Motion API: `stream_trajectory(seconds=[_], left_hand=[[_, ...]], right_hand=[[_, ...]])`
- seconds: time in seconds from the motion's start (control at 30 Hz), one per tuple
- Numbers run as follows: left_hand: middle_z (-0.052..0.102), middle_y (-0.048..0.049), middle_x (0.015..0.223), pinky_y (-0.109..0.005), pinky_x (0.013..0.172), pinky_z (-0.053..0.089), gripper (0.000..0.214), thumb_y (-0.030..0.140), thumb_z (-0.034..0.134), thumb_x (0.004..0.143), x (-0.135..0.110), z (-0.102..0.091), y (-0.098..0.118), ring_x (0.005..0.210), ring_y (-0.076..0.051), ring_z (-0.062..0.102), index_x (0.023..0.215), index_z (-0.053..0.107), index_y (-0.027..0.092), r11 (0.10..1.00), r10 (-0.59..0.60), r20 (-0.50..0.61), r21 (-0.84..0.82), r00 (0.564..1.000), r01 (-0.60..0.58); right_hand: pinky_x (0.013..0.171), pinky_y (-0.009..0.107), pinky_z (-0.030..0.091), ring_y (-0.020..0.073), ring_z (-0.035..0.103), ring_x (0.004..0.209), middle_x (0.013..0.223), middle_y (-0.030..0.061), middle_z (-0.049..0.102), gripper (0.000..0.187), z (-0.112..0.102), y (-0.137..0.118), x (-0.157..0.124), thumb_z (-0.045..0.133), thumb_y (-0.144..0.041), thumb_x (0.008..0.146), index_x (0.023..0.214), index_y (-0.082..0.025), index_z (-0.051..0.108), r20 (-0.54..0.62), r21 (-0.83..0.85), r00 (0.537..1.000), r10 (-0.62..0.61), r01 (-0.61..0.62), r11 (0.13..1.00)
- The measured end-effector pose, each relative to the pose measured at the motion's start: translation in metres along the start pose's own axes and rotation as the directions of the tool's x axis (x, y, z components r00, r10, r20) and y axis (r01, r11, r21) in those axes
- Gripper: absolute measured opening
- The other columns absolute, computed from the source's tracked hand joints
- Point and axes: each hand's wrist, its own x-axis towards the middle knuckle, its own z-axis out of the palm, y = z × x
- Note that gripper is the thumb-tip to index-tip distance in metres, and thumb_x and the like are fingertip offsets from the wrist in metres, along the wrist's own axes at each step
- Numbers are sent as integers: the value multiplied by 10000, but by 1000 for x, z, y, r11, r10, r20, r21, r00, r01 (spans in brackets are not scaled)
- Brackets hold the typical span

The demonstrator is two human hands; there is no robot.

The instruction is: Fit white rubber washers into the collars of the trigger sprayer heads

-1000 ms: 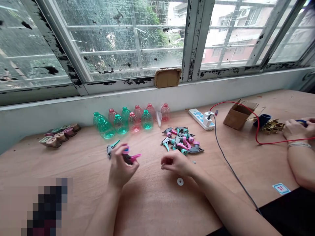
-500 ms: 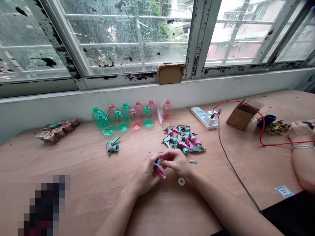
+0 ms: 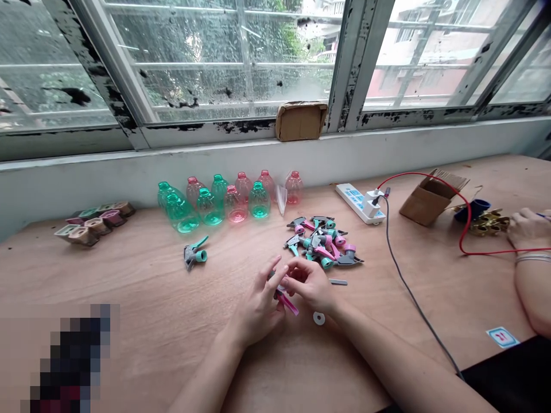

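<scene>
In the middle of the table my left hand (image 3: 256,310) is closed around a spray trigger head (image 3: 288,304) with a pink lever, which points down and to the right. My right hand (image 3: 310,287) meets it from the other side, thumb and forefinger pinched at the head's end. Something small and whitish shows between those fingertips, mostly hidden. A white washer (image 3: 319,318) lies flat by my right wrist. Behind my right hand is a pile of spray trigger heads (image 3: 325,244) in grey, pink and teal. A separate teal-and-grey spray head (image 3: 196,255) rests to the left.
Green and pink clear bottles (image 3: 213,207) stand along the wall. A grey strip (image 3: 338,282) lies near the pile. At right are a power strip (image 3: 359,202), cables, a cardboard box (image 3: 430,198), brass parts (image 3: 489,222) and another person's hand (image 3: 527,226). Small pots (image 3: 88,232) sit at left.
My left forefinger has lifted and straightened beside the spray head. The head has turned slightly, and its blue part no longer shows. The view has shifted a little.
</scene>
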Motion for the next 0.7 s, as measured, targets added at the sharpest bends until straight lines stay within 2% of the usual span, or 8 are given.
stream_trajectory(seconds=[0.1,0.17,0.27,0.4,0.53,0.7], left_hand=[[78,-118,1634,-478,1117,411,863,10,603,762,2,-1,3,1490,-334,187,1507,281,303,998,-58,-83,23,995,60],[44,-110,1643,-463,1121,410,789,32,612,777,3,-1,4,1478,-324,234,1477,359,294,994,-107,-79,-16,991,106],[110,-111,1639,-450,1105,433,715,64,616,803,3,1,1,1403,-297,393,1449,429,307,977,-189,-26,-108,982,185],[333,-110,1562,-428,1035,503,721,97,596,827,2,3,-3,1261,-260,558,1476,395,337,920,-276,105,-261,955,294],[397,-113,1505,-443,1096,447,795,92,635,783,2,0,0,1360,-282,454,1496,360,310,890,-266,143,-343,953,300],[419,-121,1480,-434,1092,459,579,191,516,921,2,2,0,1354,-262,462,1479,398,291,864,-297,142,-381,944,329]], right_hand=[[551,254,516,133,639,585,774,18,692,298,0,-1,0,705,-455,821,913,-173,684,-2,0,1000,5,-5,1000],[576,261,526,140,646,611,774,20,694,306,0,0,0,697,-466,824,907,-171,692,-19,-15,1000,-7,6,1000],[605,258,527,145,645,658,757,21,689,300,-1,2,2,702,-462,820,863,-165,686,-44,-34,999,-20,18,999],[562,243,512,121,603,590,707,3,666,301,-2,5,3,712,-458,809,852,-164,666,-30,0,999,23,-23,1000],[574,243,516,116,603,603,735,2,669,279,-1,6,2,727,-429,801,876,-167,667,14,54,999,40,-41,998],[601,254,516,127,609,645,751,7,665,268,3,5,-1,725,-425,801,855,-171,658,52,63,998,36,-39,997]])
